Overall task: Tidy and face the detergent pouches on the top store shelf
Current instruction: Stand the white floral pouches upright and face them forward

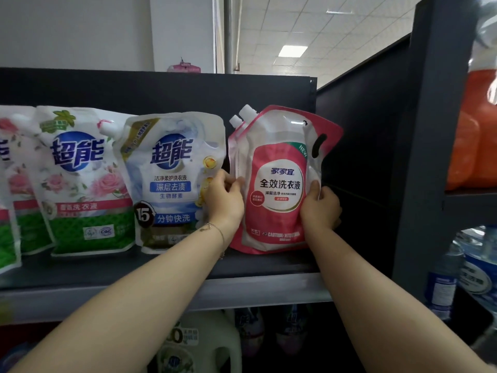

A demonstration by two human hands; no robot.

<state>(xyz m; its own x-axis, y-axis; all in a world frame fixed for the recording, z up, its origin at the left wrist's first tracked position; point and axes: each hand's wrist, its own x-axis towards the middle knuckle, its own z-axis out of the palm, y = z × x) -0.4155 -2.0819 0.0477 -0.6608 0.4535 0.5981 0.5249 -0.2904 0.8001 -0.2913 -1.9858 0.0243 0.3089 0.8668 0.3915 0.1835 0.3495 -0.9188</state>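
Head view, and I'm on the far-right facing now: my left hand (224,196) pinches the left edge of the pink pouch (279,181), my right hand (320,207) clamps its right edge, fingers curled round the side. It stands upright on the top shelf (242,285), label out, with a second pink pouch (234,146) tucked right behind it, only its spout and edge showing. Blue pouch (172,181) sits just beside my left hand, rose pouch (83,181) further left, both leaning a little. Next, I reckon, square this pink pair to the shelf lip, then straighten the leaners
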